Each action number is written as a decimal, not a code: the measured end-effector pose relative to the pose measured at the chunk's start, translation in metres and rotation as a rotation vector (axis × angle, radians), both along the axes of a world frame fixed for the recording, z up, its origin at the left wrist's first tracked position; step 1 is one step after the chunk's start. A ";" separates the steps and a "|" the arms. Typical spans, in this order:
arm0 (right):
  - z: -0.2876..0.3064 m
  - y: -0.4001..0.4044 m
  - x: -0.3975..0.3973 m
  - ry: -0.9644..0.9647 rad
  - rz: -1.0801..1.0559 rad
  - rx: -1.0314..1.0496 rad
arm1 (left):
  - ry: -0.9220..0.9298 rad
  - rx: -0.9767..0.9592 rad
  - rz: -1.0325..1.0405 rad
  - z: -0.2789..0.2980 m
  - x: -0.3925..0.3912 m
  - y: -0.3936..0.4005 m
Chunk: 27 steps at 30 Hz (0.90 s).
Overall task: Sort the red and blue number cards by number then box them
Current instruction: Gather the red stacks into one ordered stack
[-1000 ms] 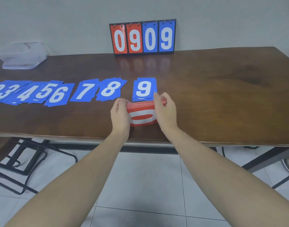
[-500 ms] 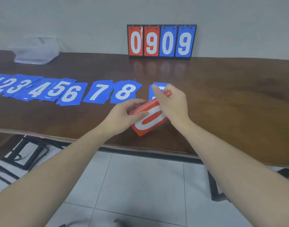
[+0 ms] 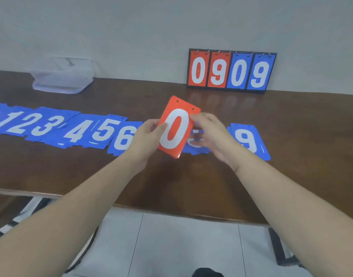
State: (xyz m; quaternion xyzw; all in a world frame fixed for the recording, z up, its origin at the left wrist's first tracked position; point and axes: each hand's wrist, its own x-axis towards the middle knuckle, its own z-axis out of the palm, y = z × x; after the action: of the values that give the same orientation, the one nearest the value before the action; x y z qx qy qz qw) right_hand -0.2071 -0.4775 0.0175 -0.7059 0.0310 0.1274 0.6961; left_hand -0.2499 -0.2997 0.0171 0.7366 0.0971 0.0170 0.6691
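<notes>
A dark wooden table [image 3: 291, 156] is set against a pale wall, with white floor tiles seen below its near edge. Above the table, a stack of red cards [image 3: 176, 128] with a white 0 on top is held upright: its left edge is gripped by the left hand [image 3: 149, 134], while its right edge is pinched near the top by the right hand [image 3: 209, 134]. The blue 7 and 8 cards are mostly hidden behind the stack and hands. A row of blue cards [image 3: 71, 128] is spread to the left, and a blue 9 card [image 3: 248, 139] lies to the right. A scoreboard [image 3: 231, 70] reading 0909 and a clear plastic box [image 3: 61, 78] are placed by the wall. Half a second ago the stack was tilted low near the tabletop; it has since been raised and turned to face the camera.
</notes>
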 end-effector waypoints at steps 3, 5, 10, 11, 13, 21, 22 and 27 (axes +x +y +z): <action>-0.006 0.030 0.028 0.011 0.135 -0.030 | 0.072 -0.116 0.057 -0.001 0.026 0.024; -0.008 0.050 0.054 -0.014 0.152 -0.059 | 0.102 -0.114 0.096 -0.002 0.050 0.041; -0.015 0.097 0.134 0.019 0.214 -0.158 | 0.119 0.113 0.133 -0.009 0.123 0.085; -0.017 0.105 0.149 0.022 0.214 -0.171 | 0.110 0.175 0.138 -0.010 0.138 0.092; -0.017 0.121 0.176 0.017 0.214 -0.204 | 0.102 0.299 0.150 -0.011 0.167 0.105; -0.033 0.146 0.240 0.019 0.138 -0.549 | 0.184 0.587 0.016 -0.038 0.241 0.131; -0.034 0.149 0.240 0.016 0.132 -0.601 | 0.171 0.611 0.006 -0.041 0.243 0.135; -0.032 0.162 0.229 0.018 0.075 -0.884 | 0.089 0.559 -0.047 -0.045 0.246 0.155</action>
State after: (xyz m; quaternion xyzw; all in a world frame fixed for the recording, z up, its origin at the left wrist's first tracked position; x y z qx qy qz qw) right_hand 0.0221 -0.3151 -0.0147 -0.9352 0.0630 0.1335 0.3219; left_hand -0.0041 -0.1451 -0.0283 0.8945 0.1009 -0.0047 0.4355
